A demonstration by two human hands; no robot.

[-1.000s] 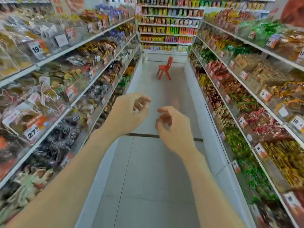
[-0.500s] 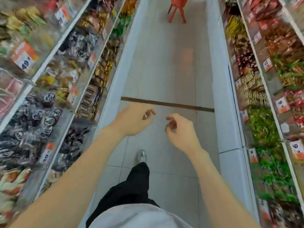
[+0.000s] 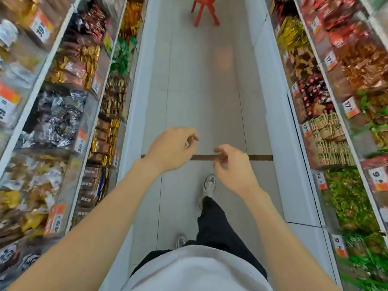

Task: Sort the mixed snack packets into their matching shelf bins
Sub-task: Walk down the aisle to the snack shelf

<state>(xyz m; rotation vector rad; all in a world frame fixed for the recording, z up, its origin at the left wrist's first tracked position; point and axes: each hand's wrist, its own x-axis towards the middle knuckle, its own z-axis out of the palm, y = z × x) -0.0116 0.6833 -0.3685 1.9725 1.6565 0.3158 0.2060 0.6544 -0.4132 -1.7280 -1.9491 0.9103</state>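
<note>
Both of my hands hang in mid-air over the aisle floor, holding nothing. My left hand (image 3: pixel 173 149) has its fingers loosely curled, and my right hand (image 3: pixel 233 168) is the same, a short gap between them. Clear shelf bins full of snack packets run along both sides: black-and-silver packets (image 3: pixel 55 118) and gold-brown packets (image 3: pixel 73 67) on the left, green packets (image 3: pixel 348 198) and tan packets (image 3: pixel 329 141) on the right. No packet is in either hand.
A narrow grey tiled aisle (image 3: pixel 205 80) runs ahead with a dark strip (image 3: pixel 260 157) across it. A red plastic chair (image 3: pixel 204 9) stands in the aisle far ahead. My feet in pale sneakers (image 3: pixel 209 183) are below my hands. White shelf bases line both sides.
The view has tipped down from the far shelves to the floor and my legs. I have stepped forward along the aisle. Both hands stay raised, loosely curled and empty.
</note>
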